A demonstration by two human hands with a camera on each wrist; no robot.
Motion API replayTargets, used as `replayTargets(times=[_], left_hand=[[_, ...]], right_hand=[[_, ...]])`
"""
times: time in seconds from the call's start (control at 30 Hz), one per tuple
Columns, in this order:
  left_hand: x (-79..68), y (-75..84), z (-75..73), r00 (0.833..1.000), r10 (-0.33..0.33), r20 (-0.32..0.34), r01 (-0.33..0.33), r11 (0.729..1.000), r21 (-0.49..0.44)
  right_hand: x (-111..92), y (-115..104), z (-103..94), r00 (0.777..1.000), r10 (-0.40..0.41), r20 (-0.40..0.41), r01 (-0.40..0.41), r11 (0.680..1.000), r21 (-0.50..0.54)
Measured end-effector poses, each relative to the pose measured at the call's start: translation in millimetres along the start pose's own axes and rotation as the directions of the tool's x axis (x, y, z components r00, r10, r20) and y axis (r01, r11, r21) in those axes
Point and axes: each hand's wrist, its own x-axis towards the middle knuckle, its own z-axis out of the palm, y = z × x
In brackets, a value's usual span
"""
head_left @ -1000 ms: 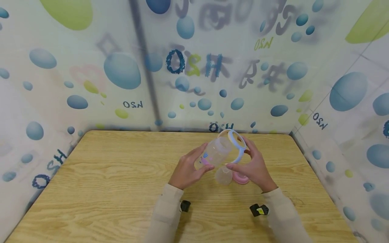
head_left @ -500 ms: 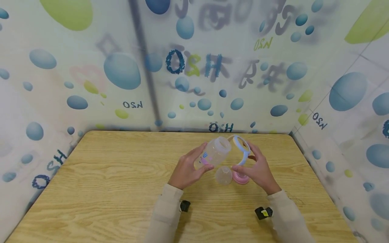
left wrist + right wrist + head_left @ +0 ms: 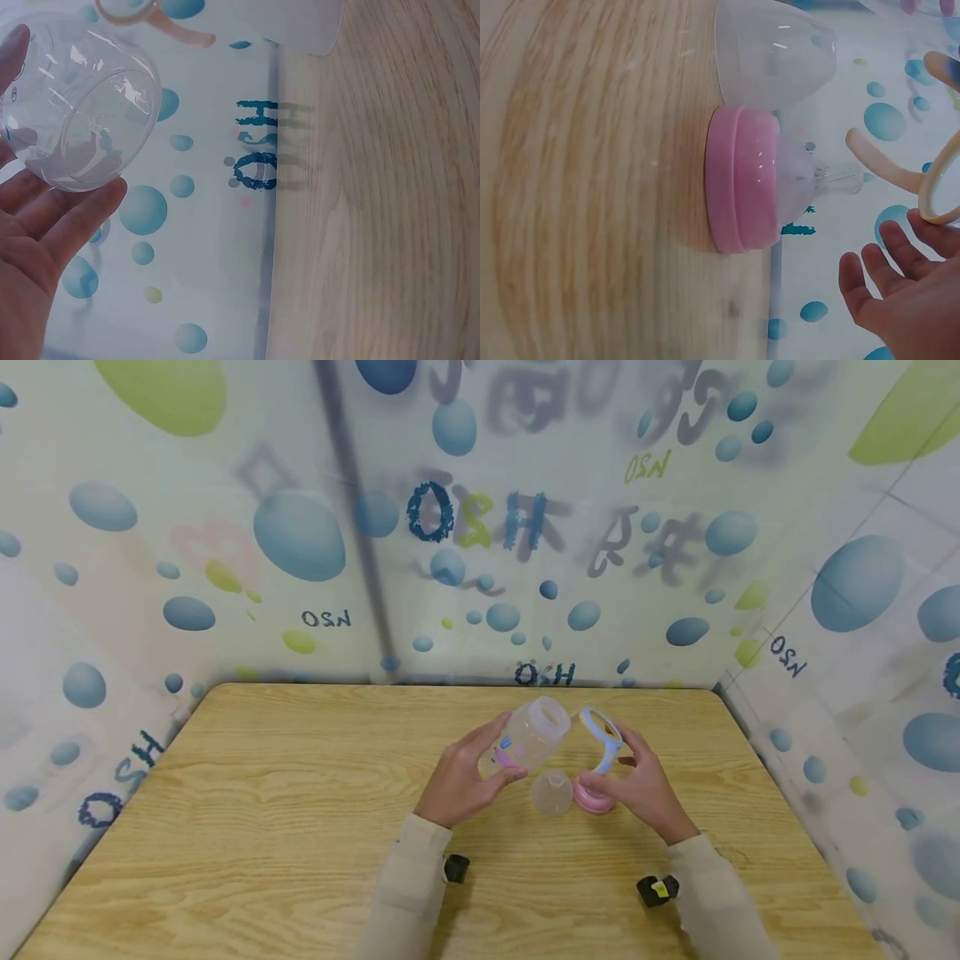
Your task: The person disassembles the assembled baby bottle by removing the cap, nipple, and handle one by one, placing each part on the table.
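Observation:
My left hand [image 3: 457, 781] grips a clear baby bottle [image 3: 531, 735], tilted with its uncapped mouth up and to the right. The bottle's rounded base [image 3: 82, 112] faces the left wrist camera. With thumb and fingers, my right hand [image 3: 641, 785] holds a two-armed bottle handle [image 3: 609, 747], pale blue in the head view. One orange arm of the handle [image 3: 889, 165] shows in the right wrist view. Below it on the table stands a pink collar [image 3: 594, 800] with a clear nipple [image 3: 802, 176] pointing up. A translucent domed cap [image 3: 552, 795] sits left of the collar.
The wooden table [image 3: 285, 827] reaches back to a printed curtain wall [image 3: 480, 610] with blue and green spots. Another wall [image 3: 862, 710] rises along the table's right side. Black wrist cameras are strapped below both hands.
My right hand has drawn the handle rightward and slightly nearer, off the bottle's mouth, so a gap now separates them. The left hand and bottle have stayed nearly still.

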Motion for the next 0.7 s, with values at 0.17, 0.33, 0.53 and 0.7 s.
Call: replayTargets(times=[0.17, 0.33, 0.53, 0.7], left_hand=[[0.0, 0.3, -0.7, 1.0, 0.005, -0.003, -0.005, 1.0, 0.003], [0.2, 1.7, -0.9, 1.0, 0.016, -0.001, -0.016, 1.0, 0.006], [0.4, 2.6, -0.6, 1.0, 0.001, 0.002, -0.001, 1.0, 0.004], [0.3, 2.3, 0.4, 1.0, -0.005, 0.005, 0.005, 1.0, 0.001]], right_hand=[[-1, 6, -1.7, 1.0, 0.002, 0.012, -0.002, 1.0, -0.013], [-5, 11, -4.7, 0.999, 0.044, 0.027, -0.043, 0.999, -0.019], [-10, 20, -7.4, 0.996, 0.085, 0.028, -0.085, 0.996, -0.029], [-12, 27, -5.7, 0.998, 0.06, 0.03, -0.059, 0.998, -0.037]])
